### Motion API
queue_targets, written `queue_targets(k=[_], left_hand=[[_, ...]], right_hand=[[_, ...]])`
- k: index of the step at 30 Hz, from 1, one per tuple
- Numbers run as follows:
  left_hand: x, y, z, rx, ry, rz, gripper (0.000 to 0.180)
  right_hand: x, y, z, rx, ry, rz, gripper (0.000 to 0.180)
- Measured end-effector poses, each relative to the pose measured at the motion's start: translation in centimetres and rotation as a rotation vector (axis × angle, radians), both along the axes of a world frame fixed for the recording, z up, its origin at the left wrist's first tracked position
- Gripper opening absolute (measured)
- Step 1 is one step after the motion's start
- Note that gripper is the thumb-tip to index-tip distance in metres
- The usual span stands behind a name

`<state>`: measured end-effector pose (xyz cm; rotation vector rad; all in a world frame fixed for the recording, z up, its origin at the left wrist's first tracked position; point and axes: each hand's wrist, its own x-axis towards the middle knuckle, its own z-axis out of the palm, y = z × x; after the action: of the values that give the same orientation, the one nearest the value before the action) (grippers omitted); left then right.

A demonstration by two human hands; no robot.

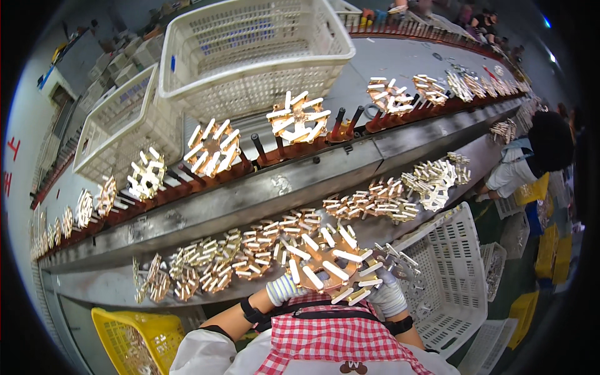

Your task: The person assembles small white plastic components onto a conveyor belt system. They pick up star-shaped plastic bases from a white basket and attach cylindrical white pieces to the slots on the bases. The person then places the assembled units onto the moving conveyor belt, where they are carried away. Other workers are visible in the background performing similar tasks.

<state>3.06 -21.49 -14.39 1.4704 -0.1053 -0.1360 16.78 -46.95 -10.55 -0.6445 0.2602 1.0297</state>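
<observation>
By the fingers of the left hand (287,290), at eight o'clock, the disc (334,270) is held low before the apron (337,334); the right fingers, at four o'clock, are partly hidden, so the right hand's (390,296) grip cannot be told. Piled discs (209,259) are spread from nine to two o'clock, a white crate (461,244) is seen at three, a yellow crate (109,334) at eight.

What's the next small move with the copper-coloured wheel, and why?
Probably lift the copper-coloured wheel toward a bare black post: the left hand appears to support it, the right hand is at its other side, and similar wheels stand along that row.
</observation>
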Motion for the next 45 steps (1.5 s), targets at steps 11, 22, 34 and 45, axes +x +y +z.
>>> queue_targets(k=[11,22,34,45], left_hand=[[-3.0,-2.9,3.7,-0.255,0.101,0.362,0.054],[-6.9,-2.6,3.8,0.844,-0.077,0.013,0.039],[0.2,32.1,16.7,1.187,-0.18,1.081,0.038],[0.8,43.6,14.3,1.431,0.294,0.595,0.039]], right_hand=[[4.5,7.8,-2.2,-0.007,0.067,0.273,0.04],[1.1,10.9,0.0,0.04,0.183,0.583,0.051],[-5.5,13.4,1.4,0.046,0.196,0.435,0.034],[-10.8,15.5,0.0,-0.036,-0.008,0.211,0.027]])
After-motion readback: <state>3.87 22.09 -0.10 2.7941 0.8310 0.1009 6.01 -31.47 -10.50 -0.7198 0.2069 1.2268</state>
